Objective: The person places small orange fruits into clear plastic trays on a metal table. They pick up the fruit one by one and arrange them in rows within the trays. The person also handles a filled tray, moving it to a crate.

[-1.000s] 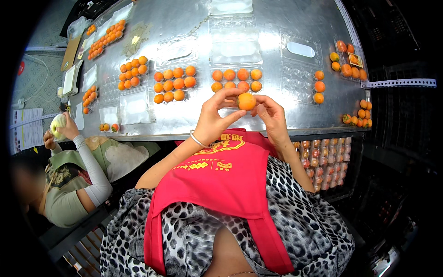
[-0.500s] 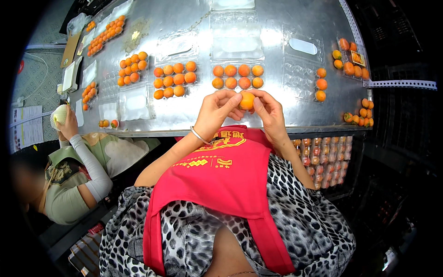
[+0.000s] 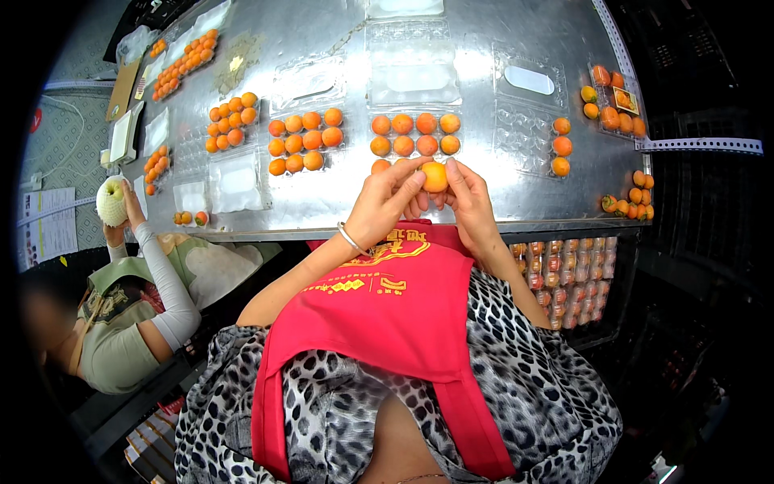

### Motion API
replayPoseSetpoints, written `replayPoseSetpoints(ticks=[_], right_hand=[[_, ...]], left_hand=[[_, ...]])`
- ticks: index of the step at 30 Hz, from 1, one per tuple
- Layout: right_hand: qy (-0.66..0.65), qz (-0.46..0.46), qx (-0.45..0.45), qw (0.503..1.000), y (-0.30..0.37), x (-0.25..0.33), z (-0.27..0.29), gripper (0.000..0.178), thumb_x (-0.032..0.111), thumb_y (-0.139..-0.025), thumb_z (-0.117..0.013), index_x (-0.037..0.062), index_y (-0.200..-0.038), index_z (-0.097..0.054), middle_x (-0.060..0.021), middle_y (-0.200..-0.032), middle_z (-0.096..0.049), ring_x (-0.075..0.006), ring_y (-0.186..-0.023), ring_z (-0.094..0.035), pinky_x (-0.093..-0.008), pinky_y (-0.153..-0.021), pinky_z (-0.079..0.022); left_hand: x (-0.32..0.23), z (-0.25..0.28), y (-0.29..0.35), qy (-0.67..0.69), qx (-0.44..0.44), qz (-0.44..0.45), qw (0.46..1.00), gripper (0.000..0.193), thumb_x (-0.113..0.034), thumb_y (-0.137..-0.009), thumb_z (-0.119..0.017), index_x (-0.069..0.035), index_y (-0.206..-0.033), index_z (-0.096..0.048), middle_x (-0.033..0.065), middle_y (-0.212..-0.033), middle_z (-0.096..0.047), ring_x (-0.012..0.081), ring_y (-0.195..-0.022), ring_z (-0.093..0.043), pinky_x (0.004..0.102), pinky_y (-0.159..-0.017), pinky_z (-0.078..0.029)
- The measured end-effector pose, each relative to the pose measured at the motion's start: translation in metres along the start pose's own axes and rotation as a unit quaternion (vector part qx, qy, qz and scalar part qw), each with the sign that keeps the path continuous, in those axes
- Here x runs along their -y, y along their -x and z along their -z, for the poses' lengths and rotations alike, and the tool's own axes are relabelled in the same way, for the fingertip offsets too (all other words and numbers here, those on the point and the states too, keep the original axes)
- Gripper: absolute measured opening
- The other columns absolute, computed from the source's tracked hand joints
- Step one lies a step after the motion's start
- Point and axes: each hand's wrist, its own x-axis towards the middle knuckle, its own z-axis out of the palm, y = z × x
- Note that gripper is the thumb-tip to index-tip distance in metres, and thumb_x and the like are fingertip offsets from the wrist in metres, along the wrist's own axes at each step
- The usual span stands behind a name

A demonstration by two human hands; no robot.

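Note:
A round orange fruit point(image 3: 434, 177) is held between both hands near the table's front edge. My left hand point(image 3: 389, 196), with a bangle on its wrist, grips the fruit's left side with its fingertips. On the other side, my right hand point(image 3: 474, 200) pinches it with thumb and fingers. Just beyond is a clear plastic tray with rows of orange fruits point(image 3: 415, 135); my hands partly hide its nearest row, where one fruit point(image 3: 380, 166) shows. Its clear lid point(image 3: 414, 79) lies folded open behind.
Filled tray point(image 3: 305, 141) stands left; partly filled tray point(image 3: 524, 141) lies right. Loose fruits point(image 3: 633, 200) sit at the table's point(image 3: 468, 214) right corner. Below is a crate of packed fruit point(image 3: 568, 278). At left, a co-worker's hand point(image 3: 131, 206) holds a pale fruit in foam netting point(image 3: 111, 200).
Both hands have turned the orange fruit slightly between the fingers, and my left hand has shifted a little, uncovering a tray fruit. The co-worker's netted fruit has been raised and turned.

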Motion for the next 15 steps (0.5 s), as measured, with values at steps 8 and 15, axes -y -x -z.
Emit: replayPoseSetpoints(ticks=[8,15], right_hand=[[0.053,-0.017,0.005,0.998,0.000,0.000,0.006,0.046,0.045,-0.112,-0.049,0.0049,-0.102,-0.070,0.0005,-0.080,-0.064,-0.0059,-0.069,-0.054,-0.0229,-0.063,-0.042],[0.164,0.105,-0.033,0.980,-0.003,0.009,0.007,0.030,0.028,-0.110,-0.057,0.0021,-0.120,-0.069,-0.0031,-0.101,-0.069,-0.0110,-0.089,-0.063,-0.0258,-0.079,-0.049]], left_hand=[[0.005,0.008,-0.005,0.205,0.003,0.120,0.971,0.035,-0.032,-0.112,-0.051,-0.001,-0.120,-0.066,0.0037,-0.075,-0.065,0.0083,-0.066,-0.059,0.0217,-0.060,-0.048],[0.019,0.021,-0.007,0.332,-0.007,0.194,0.923,0.035,-0.040,-0.108,-0.059,-0.006,-0.113,-0.067,0.0013,-0.087,-0.069,0.0083,-0.080,-0.065,0.0217,-0.070,-0.051]])
